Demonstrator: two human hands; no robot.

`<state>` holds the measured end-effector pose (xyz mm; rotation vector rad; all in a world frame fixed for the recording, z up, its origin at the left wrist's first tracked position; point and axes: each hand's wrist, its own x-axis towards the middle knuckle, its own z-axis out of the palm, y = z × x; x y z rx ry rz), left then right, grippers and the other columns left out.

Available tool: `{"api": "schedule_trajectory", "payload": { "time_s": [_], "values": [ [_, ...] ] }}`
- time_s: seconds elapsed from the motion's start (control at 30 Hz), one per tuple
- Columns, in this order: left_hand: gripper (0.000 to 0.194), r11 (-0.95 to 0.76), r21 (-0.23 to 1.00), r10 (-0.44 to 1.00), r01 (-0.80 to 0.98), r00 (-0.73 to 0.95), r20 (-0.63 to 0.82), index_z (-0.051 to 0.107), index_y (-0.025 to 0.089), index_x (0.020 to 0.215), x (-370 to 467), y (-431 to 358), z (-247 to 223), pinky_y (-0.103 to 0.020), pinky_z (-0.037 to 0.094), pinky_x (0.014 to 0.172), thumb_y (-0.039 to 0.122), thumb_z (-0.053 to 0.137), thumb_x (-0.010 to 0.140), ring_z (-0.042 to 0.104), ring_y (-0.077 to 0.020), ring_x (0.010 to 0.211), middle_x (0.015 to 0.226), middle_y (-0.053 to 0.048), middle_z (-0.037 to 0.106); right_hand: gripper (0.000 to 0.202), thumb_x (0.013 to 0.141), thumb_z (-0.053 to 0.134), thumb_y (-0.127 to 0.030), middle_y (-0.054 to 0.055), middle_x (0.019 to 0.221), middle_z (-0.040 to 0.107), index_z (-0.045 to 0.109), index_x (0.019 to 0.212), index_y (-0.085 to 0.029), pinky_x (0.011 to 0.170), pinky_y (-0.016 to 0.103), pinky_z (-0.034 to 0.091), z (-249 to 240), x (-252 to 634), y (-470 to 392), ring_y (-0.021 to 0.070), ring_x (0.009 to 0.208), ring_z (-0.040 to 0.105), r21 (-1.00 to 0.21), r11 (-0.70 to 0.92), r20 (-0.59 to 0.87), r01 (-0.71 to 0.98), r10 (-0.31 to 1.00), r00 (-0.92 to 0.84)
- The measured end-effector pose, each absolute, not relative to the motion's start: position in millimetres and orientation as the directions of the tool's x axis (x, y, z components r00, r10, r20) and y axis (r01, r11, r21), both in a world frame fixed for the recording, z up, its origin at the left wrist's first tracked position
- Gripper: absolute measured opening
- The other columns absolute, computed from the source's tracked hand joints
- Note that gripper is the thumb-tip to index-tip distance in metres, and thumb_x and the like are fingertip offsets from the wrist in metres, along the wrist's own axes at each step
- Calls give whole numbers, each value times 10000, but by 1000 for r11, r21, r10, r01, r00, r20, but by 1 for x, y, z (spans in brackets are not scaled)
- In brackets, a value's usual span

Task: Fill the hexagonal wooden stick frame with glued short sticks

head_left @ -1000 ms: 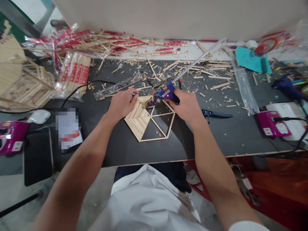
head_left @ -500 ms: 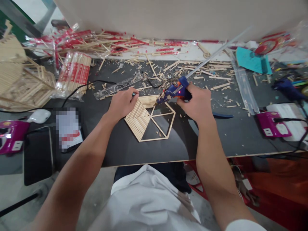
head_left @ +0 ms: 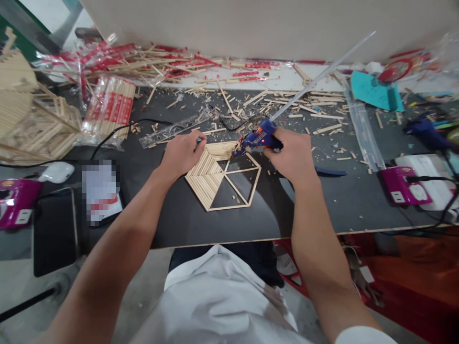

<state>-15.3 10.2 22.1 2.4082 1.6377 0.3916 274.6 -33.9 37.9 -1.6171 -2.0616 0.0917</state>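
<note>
Glue gun (head_left: 261, 136), gripped by right hand (head_left: 292, 150), needs low, steady nozzle (head_left: 236, 151) over stick hexagon (head_left: 205, 185); left hand (head_left: 181, 154) seemingly pinches teal item (head_left: 199, 140).

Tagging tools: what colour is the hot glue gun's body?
The hot glue gun has a blue body; head view.

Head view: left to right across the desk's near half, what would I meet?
Magenta plastic power socket, black rectangular phone, phone with pixelated screen, left hand, hexagonal wooden stick frame, blue plastic glue gun, right hand, slender navy tool, second magenta plastic power socket.
</note>
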Motion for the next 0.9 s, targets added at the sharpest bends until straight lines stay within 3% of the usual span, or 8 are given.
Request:
{"api": "schedule_trajectory", "payload": {
  "time_s": [0.27, 0.67, 0.9],
  "values": [
    [362, -372, 319, 928, 872, 354, 113, 720, 158, 1199, -16, 11, 20, -367, 484, 788, 318, 458, 1007, 701, -272, 860, 901, -100, 753, 420, 758, 611, -133, 99, 1074, 785, 730, 1150, -223, 876, 499, 555, 37, 275, -35, 363, 1005, 722, -328, 316, 385, 890, 905, -179],
    [335, -376, 326, 927, 868, 353, 127, 731, 158, 1171, -15, 11, 20, -342, 473, 729, 291, 480, 992, 689, -254, 789, 846, -91, 750, 396, 787, 603, -83, 87, 1117, 797, 761, 1127, -209, 934, 480, 572, 38, 272, -38, 331, 1046, 741, -268, 349, 449, 898, 870, -204],
    [318, -402, 340, 915, 850, 366, 167, 730, 159, 1157, -17, 13, 15, -342, 486, 761, 286, 493, 986, 690, -248, 799, 827, -78, 739, 423, 747, 614, -84, 78, 1050, 800, 761, 1120, -219, 861, 448, 571, 36, 275, -37, 323, 981, 739, -251, 361, 486, 898, 850, -205]
  ]
}}
